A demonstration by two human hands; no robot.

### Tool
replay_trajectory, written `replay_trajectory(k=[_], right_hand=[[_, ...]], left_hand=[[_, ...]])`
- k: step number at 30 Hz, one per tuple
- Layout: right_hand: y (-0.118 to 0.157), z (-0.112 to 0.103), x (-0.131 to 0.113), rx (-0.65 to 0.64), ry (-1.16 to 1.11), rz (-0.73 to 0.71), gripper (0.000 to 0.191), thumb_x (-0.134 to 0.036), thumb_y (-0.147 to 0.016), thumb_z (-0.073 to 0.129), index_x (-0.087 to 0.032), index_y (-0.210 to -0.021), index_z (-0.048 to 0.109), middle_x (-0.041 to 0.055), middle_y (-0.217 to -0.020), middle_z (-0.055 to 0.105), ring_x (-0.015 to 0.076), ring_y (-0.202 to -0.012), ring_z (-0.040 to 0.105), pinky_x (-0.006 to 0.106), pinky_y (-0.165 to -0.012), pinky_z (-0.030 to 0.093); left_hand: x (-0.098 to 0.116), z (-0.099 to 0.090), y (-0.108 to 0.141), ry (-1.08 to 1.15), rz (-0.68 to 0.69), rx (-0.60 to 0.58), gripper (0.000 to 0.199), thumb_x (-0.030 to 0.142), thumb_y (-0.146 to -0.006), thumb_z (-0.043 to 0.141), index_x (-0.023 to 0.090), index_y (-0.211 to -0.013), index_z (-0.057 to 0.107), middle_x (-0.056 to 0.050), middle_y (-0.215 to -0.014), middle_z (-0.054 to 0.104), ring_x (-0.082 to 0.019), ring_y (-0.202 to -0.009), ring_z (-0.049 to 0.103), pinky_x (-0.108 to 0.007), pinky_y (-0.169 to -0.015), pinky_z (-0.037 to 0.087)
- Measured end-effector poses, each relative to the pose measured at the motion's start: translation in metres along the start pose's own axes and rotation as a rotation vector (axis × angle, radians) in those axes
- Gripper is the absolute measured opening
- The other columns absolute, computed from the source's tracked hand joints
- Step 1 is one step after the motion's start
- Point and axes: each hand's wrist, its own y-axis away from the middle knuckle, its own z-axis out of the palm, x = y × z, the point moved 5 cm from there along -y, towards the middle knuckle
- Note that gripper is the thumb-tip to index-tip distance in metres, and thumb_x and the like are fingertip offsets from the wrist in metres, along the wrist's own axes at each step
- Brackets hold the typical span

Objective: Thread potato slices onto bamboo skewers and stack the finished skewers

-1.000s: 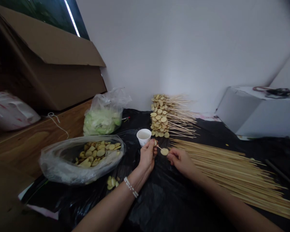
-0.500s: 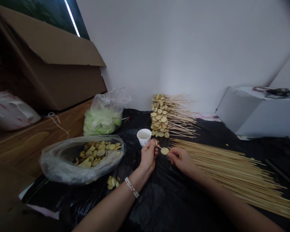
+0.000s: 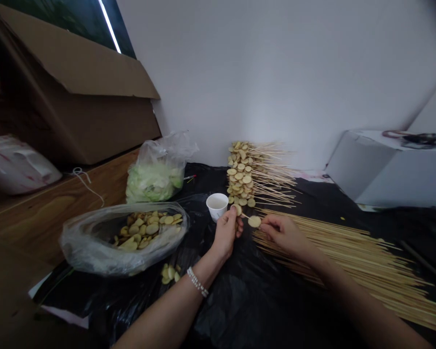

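My left hand [image 3: 225,232] is closed around several pale potato slices; one potato slice [image 3: 238,210] shows at its fingertips. From that slice a short length of thin bamboo skewer [image 3: 245,216] runs to a second, round potato slice [image 3: 254,221]. My right hand [image 3: 280,233] pinches the skewer at the right edge of this second slice; the stick beyond the fingers is hard to make out. Just behind my left hand stands a white paper cup [image 3: 217,206]. Under my right forearm lie many loose bamboo skewers [image 3: 349,261].
Potato-slice skewers [image 3: 241,174] are stacked by the wall. At left are an open plastic bag [image 3: 94,257] of potato slices, loose slices [image 3: 170,273] and a bag of pale green vegetable [image 3: 154,182]. A cardboard box [image 3: 105,121] and a white box [image 3: 396,169] flank the black sheet [image 3: 240,310].
Both hands have shifted slightly to the right, with the skewer and its slice between them. The slice at my left fingertips shows more fully.
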Motion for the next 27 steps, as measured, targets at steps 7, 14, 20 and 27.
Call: replay_trajectory(k=[7,14,20,27], right_hand=[[0.007,-0.001,-0.006,-0.195,-0.214,0.103,0.022,-0.037,-0.079,0.053,-0.018,-0.069,0.058,-0.0037,-0.052,0.048,0.0093,-0.048,0.040,0.023,-0.048,0.030],[0.007,0.000,-0.009,-0.234,-0.169,0.073,0.023,-0.035,-0.081,0.052,-0.019,-0.064,0.054,-0.0031,-0.054,0.049,0.0097,-0.051,0.042,0.023,-0.050,0.031],[0.007,0.004,-0.011,-0.142,-0.063,-0.010,0.024,-0.034,-0.083,0.048,-0.019,-0.065,0.055,-0.0031,-0.056,0.049,0.0108,-0.053,0.042,0.023,-0.051,0.032],[0.010,0.009,-0.017,0.086,0.216,-0.234,0.023,-0.025,-0.085,0.044,-0.019,-0.067,0.056,0.0023,-0.067,0.059,0.0142,-0.064,0.050,0.026,-0.062,0.034]], left_hand=[[0.006,0.001,0.000,-0.081,-0.040,-0.060,0.052,0.065,-0.076,0.050,0.016,-0.060,0.049,0.003,-0.048,0.045,-0.005,-0.037,0.037,-0.018,-0.034,0.018],[0.009,-0.001,0.000,-0.247,0.014,-0.020,0.060,0.069,-0.078,0.040,0.017,-0.050,0.045,0.003,-0.040,0.038,-0.006,-0.033,0.031,-0.020,-0.034,0.015],[0.011,-0.001,0.001,-0.277,0.043,0.007,0.054,0.065,-0.076,0.049,0.018,-0.049,0.043,0.004,-0.040,0.037,-0.005,-0.033,0.031,-0.021,-0.035,0.017],[0.010,-0.004,-0.001,-0.243,0.034,0.042,0.052,0.060,-0.079,0.047,0.019,-0.048,0.042,0.004,-0.041,0.037,-0.005,-0.033,0.029,-0.021,-0.035,0.016]])
